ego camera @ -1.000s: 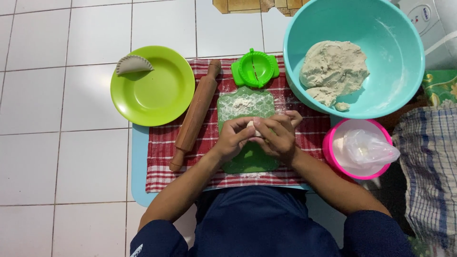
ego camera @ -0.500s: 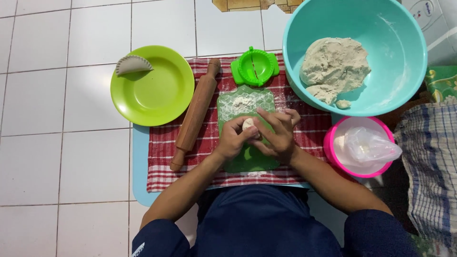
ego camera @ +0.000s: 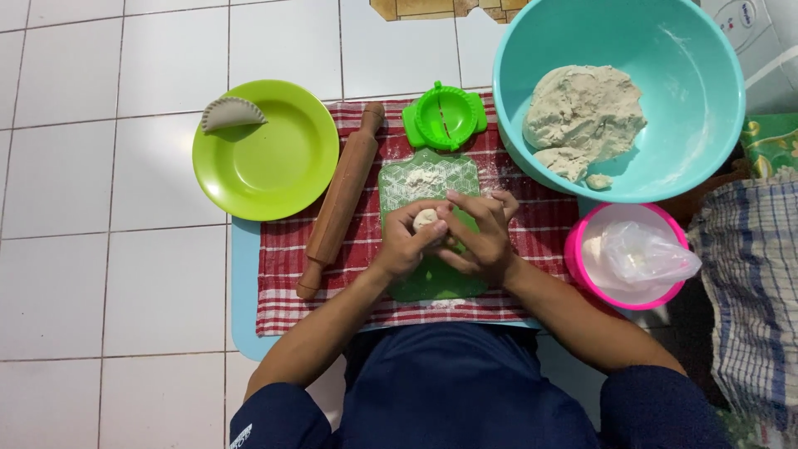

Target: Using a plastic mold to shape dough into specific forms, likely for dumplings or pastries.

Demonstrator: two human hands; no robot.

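Barely shifted since the last look: your hands have stayed over the green mat (ego camera: 432, 278), working the dough ball (ego camera: 426, 219) round a touch. Careful — I'd say a hard squeeze could flatten it unevenly, or it could stick where the flour thins. Your left hand (ego camera: 406, 243) curls closed around the ball, fingertips (ego camera: 439, 223) wrapping it; your right hand (ego camera: 480, 237) presses against it from the other side, fingers half bent. Rolling pin (ego camera: 342, 198) lies just beyond your left knuckles.

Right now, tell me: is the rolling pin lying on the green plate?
No, the rolling pin lies on the checked cloth, beside the green plate.
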